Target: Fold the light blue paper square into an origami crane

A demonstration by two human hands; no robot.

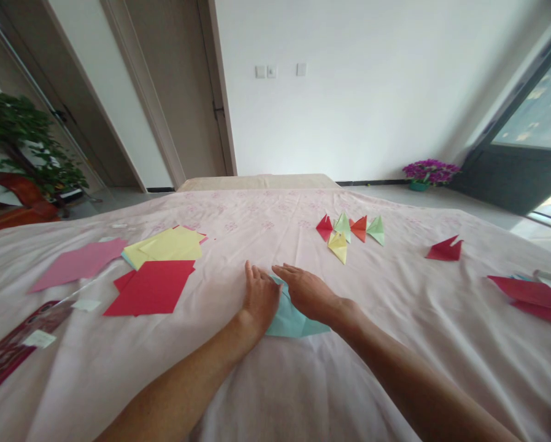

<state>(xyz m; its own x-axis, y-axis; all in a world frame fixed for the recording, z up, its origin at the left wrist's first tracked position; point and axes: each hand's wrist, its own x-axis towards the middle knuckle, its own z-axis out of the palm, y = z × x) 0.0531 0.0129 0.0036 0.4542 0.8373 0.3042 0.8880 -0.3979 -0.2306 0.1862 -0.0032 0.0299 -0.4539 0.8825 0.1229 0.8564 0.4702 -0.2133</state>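
A light blue sheet of paper (pixel 294 322) lies on the cloth in front of me, with a crease showing and part of it covered by my hands. Along its left edge rests my left hand (pixel 261 298), fingers stretched forward. My right hand (pixel 310 294) lies flat over the upper right part of the paper, its fingers extended toward the left hand. The fingertips of the two hands are close together at the paper's far end. Neither hand grips anything that I can see.
Red paper (pixel 153 287), yellow paper (pixel 172 244) and pink paper (pixel 80 264) lie left, near a patterned phone case (pixel 15 344). Several folded paper pieces (pixel 342 227) sit ahead right. Farther right are a folded red piece (pixel 445 248) and red paper (pixel 533 298). Pink cloth (pixel 257 227) covers the surface.
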